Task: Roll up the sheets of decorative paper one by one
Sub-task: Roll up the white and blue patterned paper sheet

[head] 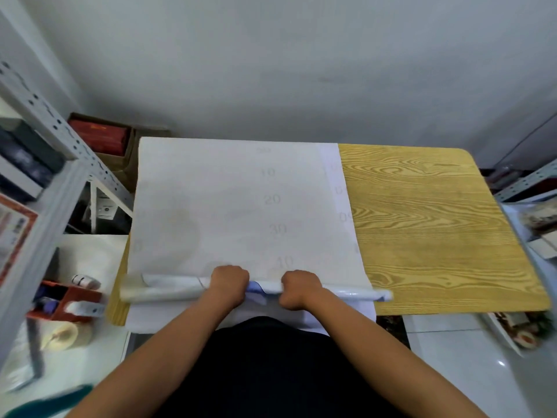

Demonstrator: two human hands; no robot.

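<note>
Across the near edge of the wood-grain counter point(437, 236), a partly formed roll point(168, 289) of decorative paper lies crosswise, with both hands on top of it. The left hand point(228, 282) and the right hand point(298, 286) sit close together near the middle of the roll, fingers curled over it and gripping it, knuckles up. Beyond the hands, the still-flat sheet point(211, 200) stretches away over the left part of the counter, white side up with faint printed numbers; a second sheet edge shows just under it on the right.

Such paper looks light, thin and fairly limp, with a glossy face that may slip under the palms. It will likely crease or telescope if pushed unevenly; the left end already looks looser and wider than the right. Holding further apart, nearer the two ends, would probably keep the roll straighter and tighter.
</note>
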